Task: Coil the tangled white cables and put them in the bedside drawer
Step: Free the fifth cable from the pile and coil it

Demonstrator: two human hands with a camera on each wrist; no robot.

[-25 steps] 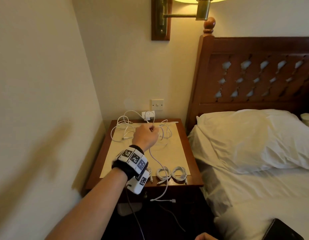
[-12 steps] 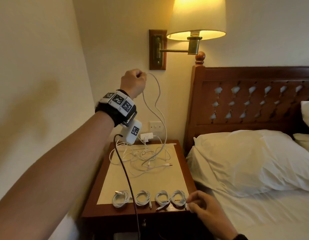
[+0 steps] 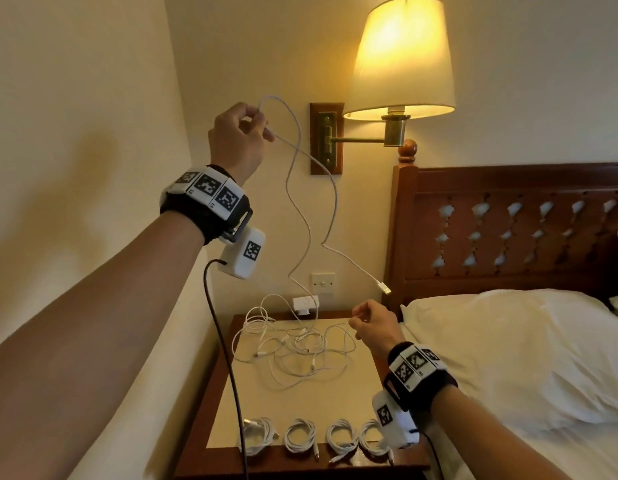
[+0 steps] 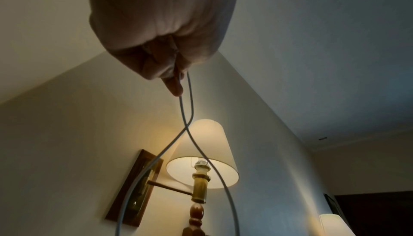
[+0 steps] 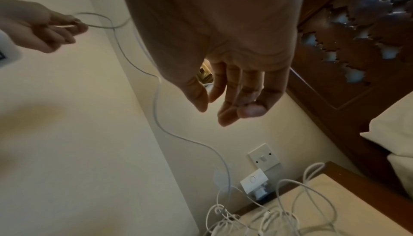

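Observation:
My left hand (image 3: 262,126) is raised high near the wall and pinches one white cable (image 3: 330,209) between thumb and fingers (image 4: 176,84). Two strands hang from it. One runs down into the tangle of white cables (image 3: 293,348) on the nightstand (image 3: 300,407); the other ends in a free plug (image 3: 386,289). My right hand (image 3: 361,318) hovers over the nightstand's right side, just below that plug, fingers (image 5: 230,112) relaxed and holding nothing. Several coiled cables (image 3: 300,439) lie in a row along the front edge. No drawer is in view.
A lit wall lamp (image 3: 401,60) on a brass arm hangs right of my left hand. The wooden headboard (image 3: 508,230) and the bed with its pillow (image 3: 508,358) are on the right, a wall close on the left. A white charger (image 3: 306,303) sits under a wall switch (image 3: 323,282).
My left hand rose from the tabletop to lamp height, lifting one cable out of the tangle. My right hand came up from the table's front edge to just below the dangling plug.

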